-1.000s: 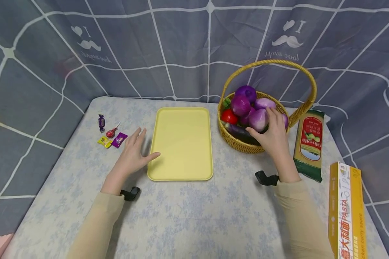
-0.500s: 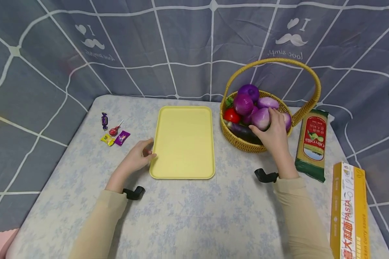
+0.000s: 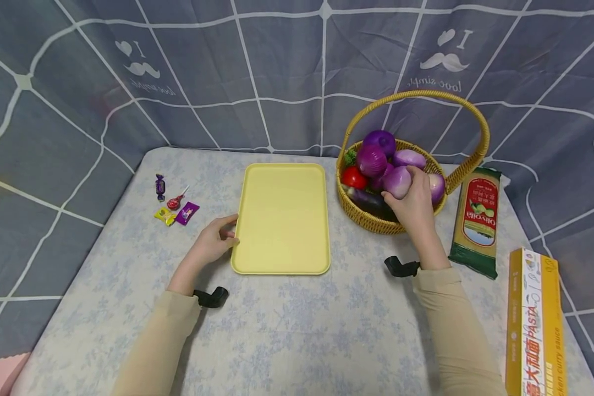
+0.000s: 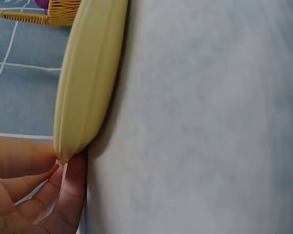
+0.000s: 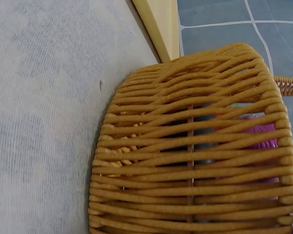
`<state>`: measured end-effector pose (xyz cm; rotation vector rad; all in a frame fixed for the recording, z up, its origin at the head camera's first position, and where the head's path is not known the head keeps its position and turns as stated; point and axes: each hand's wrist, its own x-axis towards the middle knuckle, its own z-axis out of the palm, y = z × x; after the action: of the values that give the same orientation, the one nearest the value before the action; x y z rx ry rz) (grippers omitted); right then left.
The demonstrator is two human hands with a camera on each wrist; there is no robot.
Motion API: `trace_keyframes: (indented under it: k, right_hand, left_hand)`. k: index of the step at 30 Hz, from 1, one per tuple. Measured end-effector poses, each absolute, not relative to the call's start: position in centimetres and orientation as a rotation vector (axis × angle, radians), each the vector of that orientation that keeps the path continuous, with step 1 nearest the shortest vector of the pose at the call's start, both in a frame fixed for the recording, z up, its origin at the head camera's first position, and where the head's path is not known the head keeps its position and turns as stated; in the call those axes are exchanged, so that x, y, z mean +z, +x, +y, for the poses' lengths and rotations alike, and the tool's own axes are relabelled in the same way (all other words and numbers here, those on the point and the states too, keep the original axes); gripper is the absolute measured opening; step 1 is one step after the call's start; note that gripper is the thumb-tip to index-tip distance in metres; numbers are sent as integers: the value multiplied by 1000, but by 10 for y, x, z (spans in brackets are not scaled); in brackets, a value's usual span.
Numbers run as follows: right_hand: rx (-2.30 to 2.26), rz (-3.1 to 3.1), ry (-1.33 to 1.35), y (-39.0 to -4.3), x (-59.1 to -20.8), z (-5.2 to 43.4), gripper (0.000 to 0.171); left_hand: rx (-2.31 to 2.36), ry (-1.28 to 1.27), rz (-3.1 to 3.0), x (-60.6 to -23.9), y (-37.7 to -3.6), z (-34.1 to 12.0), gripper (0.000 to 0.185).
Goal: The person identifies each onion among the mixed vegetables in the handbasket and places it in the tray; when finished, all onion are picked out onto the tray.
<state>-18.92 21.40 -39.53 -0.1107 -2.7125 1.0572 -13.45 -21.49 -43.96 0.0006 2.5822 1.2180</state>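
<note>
Left hand had now pinched the tray, apparently bracing it, while right hand gripped an onion to its right.

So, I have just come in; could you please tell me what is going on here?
A person is working with both hands. The left hand pinches the left edge of a yellow tray, while the right hand grips a purple and white vegetable in the wicker basket. I cannot tell whether it is lifted at all. Some sweets lie left of the tray; a green-ended packet lies right of the basket.
</note>
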Motion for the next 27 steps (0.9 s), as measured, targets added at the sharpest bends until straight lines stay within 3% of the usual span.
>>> trace_keyframes:
  k: [13,27]
  right_hand:
    - [1123,-2582,-103,-180,-382,199,77]
    - [1746,-2475,100,-178,-367,140,79]
  left_hand:
    - [1379,-173,2451,-445,-145,-208,64]
    - [1417,-175,2456,-446,-145,-206,59]
